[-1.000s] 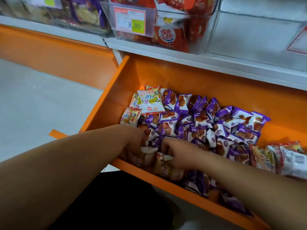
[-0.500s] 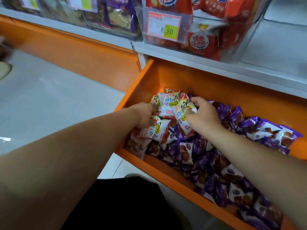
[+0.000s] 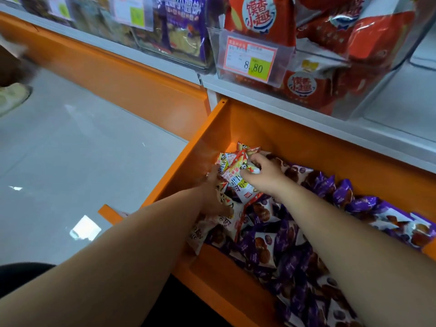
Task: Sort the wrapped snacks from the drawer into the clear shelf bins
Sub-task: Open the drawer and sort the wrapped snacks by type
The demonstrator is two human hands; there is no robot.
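Wrapped snacks (image 3: 264,246) filled the open orange drawer (image 3: 306,142), mostly purple packets, with a small bunch of white-and-red packets (image 3: 236,166) in its far left corner. A second before, both hands had been digging among the packets at the drawer's near edge. They had since travelled to that far corner and closed in on the white-and-red bunch. The right hand (image 3: 265,177) had its fingers curled over several of those packets, gripping them from above. The left hand (image 3: 212,192) lay against the same bunch from the left, its fingers buried among the wrappers, so whether it gripped anything could not be told. Nothing had left the drawer yet. The shift suggested that one kind was being gathered apart from the purple ones, probably as a handful for a single bin. Above, the clear red-bag bin (image 3: 330,90) behind the 8.80 price tag (image 3: 250,60) and the neighbouring clear purple-pack bin (image 3: 184,43) stood untouched.
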